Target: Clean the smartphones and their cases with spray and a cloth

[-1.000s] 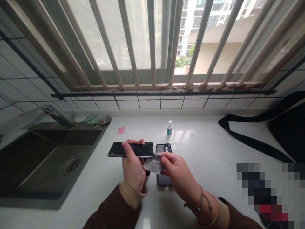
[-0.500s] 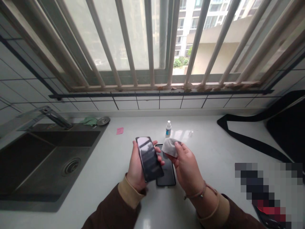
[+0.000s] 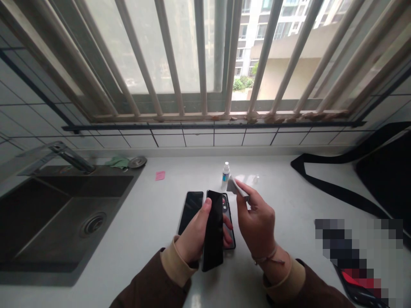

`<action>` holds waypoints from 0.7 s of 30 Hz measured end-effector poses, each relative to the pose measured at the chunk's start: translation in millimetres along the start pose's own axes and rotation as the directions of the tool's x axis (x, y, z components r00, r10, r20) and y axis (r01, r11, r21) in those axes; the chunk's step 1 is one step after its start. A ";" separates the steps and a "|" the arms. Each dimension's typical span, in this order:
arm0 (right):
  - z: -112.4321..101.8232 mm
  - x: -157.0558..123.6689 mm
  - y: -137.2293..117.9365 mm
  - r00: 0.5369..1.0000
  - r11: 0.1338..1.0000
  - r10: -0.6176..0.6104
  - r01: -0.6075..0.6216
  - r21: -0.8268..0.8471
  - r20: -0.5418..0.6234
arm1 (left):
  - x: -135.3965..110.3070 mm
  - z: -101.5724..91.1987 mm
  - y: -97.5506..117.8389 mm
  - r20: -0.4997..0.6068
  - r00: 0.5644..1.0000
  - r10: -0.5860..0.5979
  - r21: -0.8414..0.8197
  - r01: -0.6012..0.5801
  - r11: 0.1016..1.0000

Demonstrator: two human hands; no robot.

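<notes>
My left hand [image 3: 192,237] is closed round a black phone [image 3: 213,231] and holds it on its long edge above the white counter [image 3: 282,222]. Just left of the phone, a dark phone-shaped patch [image 3: 191,209] shows on the glossy counter; I cannot tell whether it is a reflection. A black phone case [image 3: 230,222] lies flat under and behind the phone. My right hand [image 3: 257,224] is raised beside the phone and pinches a small white cloth [image 3: 236,187]. A little white bottle [image 3: 225,173] stands just beyond the cloth.
A dark sink [image 3: 64,214] with a faucet [image 3: 69,156] fills the left. A pink note [image 3: 160,175], a green rag [image 3: 118,161] and a metal plug [image 3: 137,161] lie near it. A black bag with a strap [image 3: 337,188] sits at the right. A barred window is ahead.
The phone has been turned from lying crosswise to pointing away from me, then tipped onto its edge. The cloth came off the phone and rose up and to the right.
</notes>
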State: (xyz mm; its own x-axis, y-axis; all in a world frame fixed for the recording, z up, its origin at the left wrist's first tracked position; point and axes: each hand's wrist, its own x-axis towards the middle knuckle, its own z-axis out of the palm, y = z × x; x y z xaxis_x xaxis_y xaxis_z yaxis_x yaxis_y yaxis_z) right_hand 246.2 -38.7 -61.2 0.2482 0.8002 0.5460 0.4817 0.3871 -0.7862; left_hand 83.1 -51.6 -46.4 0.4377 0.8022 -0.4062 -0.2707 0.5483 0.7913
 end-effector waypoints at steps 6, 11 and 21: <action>6.2 0.2 5.4 0.967 0.997 0.069 -0.059 -0.047 0.245 | 1.5 -2.5 -5.9 0.040 0.998 0.046 0.121 -0.050 0.991; 8.5 -8.0 -1.4 0.955 0.991 -0.129 0.113 0.075 0.268 | 5.1 -4.8 -11.1 0.008 0.992 0.128 0.222 -0.127 0.967; 5.0 -2.5 1.7 0.915 0.945 -0.327 0.320 0.069 0.238 | 9.1 -5.9 -13.8 -0.084 0.995 0.055 0.277 -0.029 0.961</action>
State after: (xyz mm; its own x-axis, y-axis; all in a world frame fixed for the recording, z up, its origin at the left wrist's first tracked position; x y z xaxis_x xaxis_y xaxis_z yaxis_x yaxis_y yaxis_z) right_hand 242.2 -37.7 -65.3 -0.1308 0.7143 0.6875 0.4764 0.6534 -0.5883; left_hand 85.8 -50.5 -63.7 0.3484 0.8480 -0.3993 -0.0356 0.4377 0.8984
